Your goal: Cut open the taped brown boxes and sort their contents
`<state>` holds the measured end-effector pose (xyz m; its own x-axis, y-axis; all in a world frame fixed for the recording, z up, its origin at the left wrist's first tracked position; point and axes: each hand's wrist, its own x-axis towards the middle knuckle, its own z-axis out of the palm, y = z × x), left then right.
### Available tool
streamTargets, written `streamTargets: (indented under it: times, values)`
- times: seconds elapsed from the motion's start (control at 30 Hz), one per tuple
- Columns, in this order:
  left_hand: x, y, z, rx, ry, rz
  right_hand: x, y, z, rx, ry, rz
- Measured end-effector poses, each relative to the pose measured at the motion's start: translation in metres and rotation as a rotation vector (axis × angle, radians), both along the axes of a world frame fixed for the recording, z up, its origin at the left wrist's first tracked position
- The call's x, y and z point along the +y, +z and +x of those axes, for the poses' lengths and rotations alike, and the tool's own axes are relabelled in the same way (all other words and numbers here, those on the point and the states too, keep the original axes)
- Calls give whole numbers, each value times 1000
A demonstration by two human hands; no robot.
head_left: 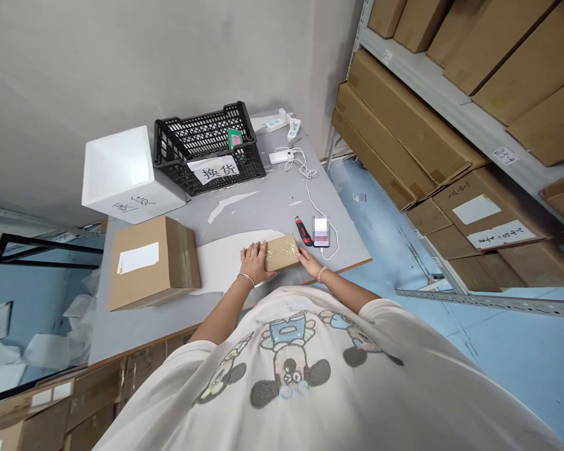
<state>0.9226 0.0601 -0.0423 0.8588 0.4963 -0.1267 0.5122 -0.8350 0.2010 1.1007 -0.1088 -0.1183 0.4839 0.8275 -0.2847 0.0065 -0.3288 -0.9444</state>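
A small cardboard box (282,253) with shiny clear tape across its top lies at the table's near edge, in front of my body. My left hand (254,260) grips its left end, fingers over the side and thumb along the near edge. At the opposite end my right hand (309,261) holds the right side, its fingers partly hidden by the box. Just beyond the right hand lies a red and black utility knife (303,231). Beside the knife is a phone (321,233) plugged into a white cable.
A larger cardboard box (183,260) stands on the grey table (263,203) at left. Behind it are a white foam box (117,166) and a black plastic crate (209,150). White power strips (278,156) lie at the back. Shelves with cartons (395,119) rise on the right.
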Motion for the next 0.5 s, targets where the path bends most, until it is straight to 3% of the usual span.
streamTargets:
  times: [0.27,0.37,0.5]
  values:
    - [3,1,-10,-113,52,-13,4,-4,1,17,-30,60]
    - [8,3,-18,-146,159,2,9,-10,1,-1,-76,22]
    - [20,10,-24,-159,361,25,15,-19,-2,-63,-71,-139]
